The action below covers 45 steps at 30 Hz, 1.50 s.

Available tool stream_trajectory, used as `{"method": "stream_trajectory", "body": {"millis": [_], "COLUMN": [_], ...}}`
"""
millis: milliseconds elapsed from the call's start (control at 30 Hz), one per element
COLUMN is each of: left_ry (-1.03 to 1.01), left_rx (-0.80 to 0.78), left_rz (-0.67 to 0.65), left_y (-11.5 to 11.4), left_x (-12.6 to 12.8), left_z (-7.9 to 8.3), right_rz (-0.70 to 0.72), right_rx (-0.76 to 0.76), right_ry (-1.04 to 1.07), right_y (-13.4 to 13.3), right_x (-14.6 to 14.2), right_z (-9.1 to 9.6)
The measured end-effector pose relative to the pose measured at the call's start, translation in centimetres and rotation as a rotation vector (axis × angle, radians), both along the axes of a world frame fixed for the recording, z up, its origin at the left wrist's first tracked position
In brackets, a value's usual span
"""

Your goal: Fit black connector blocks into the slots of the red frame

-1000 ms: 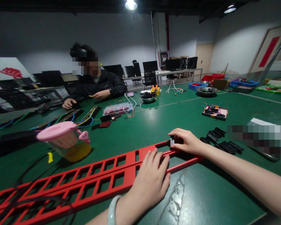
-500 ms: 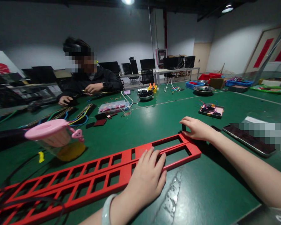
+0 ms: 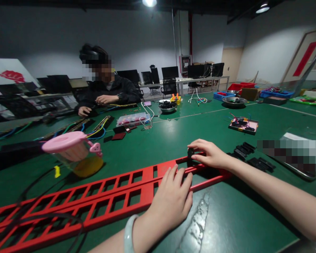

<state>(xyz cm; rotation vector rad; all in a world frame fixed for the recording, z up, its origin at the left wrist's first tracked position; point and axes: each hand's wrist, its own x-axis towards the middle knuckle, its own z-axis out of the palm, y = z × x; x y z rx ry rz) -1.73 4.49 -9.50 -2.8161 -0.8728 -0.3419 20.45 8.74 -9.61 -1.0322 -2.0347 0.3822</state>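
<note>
Two long red slotted frames (image 3: pixel 146 181) lie side by side on the green table, running from lower left towards the middle. My left hand (image 3: pixel 171 195) rests flat on them with its fingers spread. Between thumb and fingers, my right hand (image 3: pixel 210 154) pinches a small black plastic piece (image 3: pixel 190 159), upright at the long opening of the far frame. Whether the piece touches the frame I cannot tell. Several similar black pieces (image 3: pixel 243 151) lie on the table beyond my right wrist. My right hand and forearm partly cover the frames' right end.
A pink-lidded jug (image 3: pixel 68 142) stands at the left, near black cables (image 3: pixel 18 207) crossing the frames. To the right lie a phone (image 3: pixel 302 167) and a small box of wired parts (image 3: pixel 243 125). Across the table a person (image 3: pixel 105 89) sits near a clear parts case (image 3: pixel 134 120).
My right hand has moved left with the black piece, from the frames' right end to the far opening. More black pieces now show by my wrist. My left hand stays on the frames.
</note>
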Motion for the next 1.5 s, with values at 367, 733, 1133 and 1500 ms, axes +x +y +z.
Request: {"method": "stream_trajectory", "body": {"millis": [367, 733, 1133, 1500], "left_ry": [0.001, -0.039, -0.026, -0.008], "left_rx": [-0.033, -0.042, -0.051, -0.037], "left_rz": [0.015, -0.002, -0.008, -0.018], "left_y": [-0.3, -0.3, -0.2, -0.2], "left_x": [0.0, 0.1, 0.0, 0.0], "left_z": [-0.1, 0.1, 0.1, 0.0], "right_rz": [0.055, 0.05, 0.0, 0.013], "right_rx": [-0.025, -0.002, -0.05, -0.03], "right_ry": [-0.054, -0.107, -0.08, -0.099], "right_y": [-0.2, -0.5, -0.8, -0.7], "right_x": [-2.9, -2.8, -2.1, -1.9], "right_z": [-0.8, -1.0, -1.0, -1.1]}}
